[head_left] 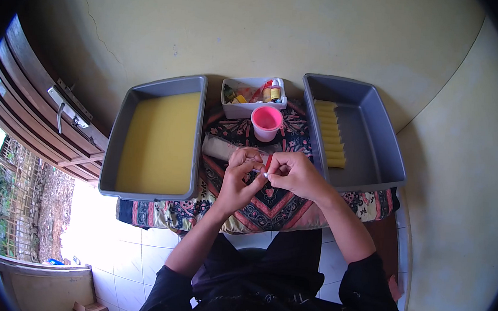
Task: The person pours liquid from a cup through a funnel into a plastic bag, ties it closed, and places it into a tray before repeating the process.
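Note:
Both hands meet over the middle of the patterned cloth. My right hand (295, 174) is closed in a pinch, with a small white piece (266, 175) at its fingertips. Curled inward, the fingers of my left hand (239, 181) come right up to that same piece; what they grip is hidden. A narrow red strip (269, 161) shows between the two hands. Just behind my left hand lies a whitish roll in clear wrapping (219, 147). Beyond the hands stands a pink-rimmed cup (265, 134).
At left is a grey tray (198, 127) with a wide yellow surface inside. The right grey tray (368, 148) holds a row of several yellow tubes (329, 136). A white box (240, 112) with small bottles stands at the back, on the patterned cloth (291, 209).

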A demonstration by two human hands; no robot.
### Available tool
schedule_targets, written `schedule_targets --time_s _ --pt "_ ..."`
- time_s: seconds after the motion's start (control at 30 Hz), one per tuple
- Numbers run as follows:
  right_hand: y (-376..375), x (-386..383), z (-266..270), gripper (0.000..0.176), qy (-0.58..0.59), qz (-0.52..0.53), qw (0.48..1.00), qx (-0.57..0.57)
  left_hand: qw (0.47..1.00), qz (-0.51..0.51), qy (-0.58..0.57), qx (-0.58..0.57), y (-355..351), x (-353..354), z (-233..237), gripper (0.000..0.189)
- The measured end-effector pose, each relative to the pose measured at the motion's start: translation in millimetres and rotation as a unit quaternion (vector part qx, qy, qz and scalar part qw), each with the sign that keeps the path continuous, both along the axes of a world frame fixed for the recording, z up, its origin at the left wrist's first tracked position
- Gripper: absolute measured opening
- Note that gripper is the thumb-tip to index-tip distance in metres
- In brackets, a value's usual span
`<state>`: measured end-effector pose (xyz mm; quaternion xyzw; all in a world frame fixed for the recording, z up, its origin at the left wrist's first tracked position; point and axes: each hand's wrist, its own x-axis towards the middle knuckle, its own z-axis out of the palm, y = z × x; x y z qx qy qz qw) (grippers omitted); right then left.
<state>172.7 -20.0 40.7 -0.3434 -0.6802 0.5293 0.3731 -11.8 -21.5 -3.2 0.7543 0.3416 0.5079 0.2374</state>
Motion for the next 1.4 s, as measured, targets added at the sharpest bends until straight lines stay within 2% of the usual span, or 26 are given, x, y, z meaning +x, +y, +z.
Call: schedule_targets --time_s 0.07,0.17,0.27,0.33,0.37,0.43,0.5,0.53,0.57,0.63,0.67,0.7,0.73,0.77,0.83,0.97,1.07,1.2,1.27,1.33,1.4 --pt "-2.2 -0.7 0.2 0.009 -0.004 -0.015 1.0 -0.008 0.991 -0.073 -0.081 -0.082 0.3 1.1 -2.9 0.015" --pt "-5.6 -2.0 -2.3 0.01 -0.01 -0.047 0.999 0.023 0.979 -0.121 -0.111 -0.121 0.3 0.4 -3.8 0.015" --pt "-12.3 -5.3 1.7 0.01 -0.065 -0.095 0.991 0.067 0.972 -0.138 -0.127 -0.142 1.6 1.4 -3.7 0.015" --pt "-14.9 -10.4 3.5 0.012 -0.088 -0.156 0.96 0.217 0.971 -0.136 -0.134 -0.143 2.5 3.1 -2.2 0.014" --pt "-16.2 -12.2 2.1 0.012 -0.088 -0.157 0.96 0.216 0.97 -0.132 -0.142 -0.144 2.8 3.4 -1.9 0.014" --pt "-17.0 -15.3 -1.7 0.015 -0.098 -0.19 0.922 0.324 0.967 -0.125 -0.149 -0.163 3.9 3.1 -2.1 0.014" --pt "-16.1 -15.9 -6.0 0.015 -0.094 -0.194 0.915 0.341 0.963 -0.119 -0.156 -0.184 4.1 1.4 0.6 0.013" --pt "-15.5 -16.1 -7.4 0.016 -0.089 -0.198 0.907 0.36 0.976 -0.105 -0.114 -0.156 5.3 -1.5 5.7 0.013" --pt "-15.5 -15.4 -8.5 0.016 -0.089 -0.197 0.908 0.359 0.985 -0.09 -0.072 -0.127 5.6 -3.2 11.3 0.013" --pt "-15.6 -12.4 -9.5 0.014 -0.014 -0.158 0.972 0.175 0.992 -0.076 -0.034 -0.091 4.8 -4.4 19.8 0.013" --pt "-16.1 -11.0 -7.5 0.014 -0.013 -0.157 0.972 0.176 0.997 -0.063 0.004 -0.053 4.2 -4.8 23.6 0.013" --pt "-17.4 -9.2 -3.8 0.012 0.026 -0.129 0.986 0.102 0.997 -0.063 0.004 -0.053 2.4 -4.5 26.8 0.013" --pt "-17.8 -7.5 -1.7 0.011 0.066 -0.099 0.993 0.028 0.999 -0.022 0.032 -0.02 0.2 -3.7 29.6 0.012" --pt "-17.2 -5.7 -1.3 0.011 0.066 -0.099 0.992 0.029 0.998 0.019 0.059 0.013 -1.4 -3.2 30.7 0.012" --pt "-15.2 -2.9 -0.5 0.01 0.049 -0.091 0.995 0.001 0.997 0.04 0.067 0.025 -3.5 -2.3 29.9 0.012" --pt "-16.7 -4.7 5.8 0.012 0.018 -0.08 0.997 0.014 0.996 0.058 0.054 0.04 -5.2 -1.0 28.1 0.012" --pt "-13.7 -4.4 -2.5 0.014 0.059 -0.072 0.996 0.002 0.999 0.05 0.008 0.004 -4.8 0.2 26.5 0.012" --pt "-14.5 -5.9 -7.5 0.013 0.027 -0.116 0.992 0.046 0.999 0.034 -0.013 0.003 -6.2 4.2 27.5 0.013" --pt "-16.5 -8.0 -8.0 0.013 0.015 -0.138 0.989 0.058 0.996 0.074 0.022 0.053 -5.9 5.5 26.7 0.015" --pt "-19.3 -12.0 -7.5 0.012 -0.017 -0.178 0.971 0.159 0.996 0.068 0.01 0.056 -5.8 5.8 22.0 0.016" --pt "-20.6 -15.0 -8.1 0.011 -0.016 -0.184 0.963 0.193 0.996 0.061 -0.001 0.059 -6.2 6.7 20.5 0.018"
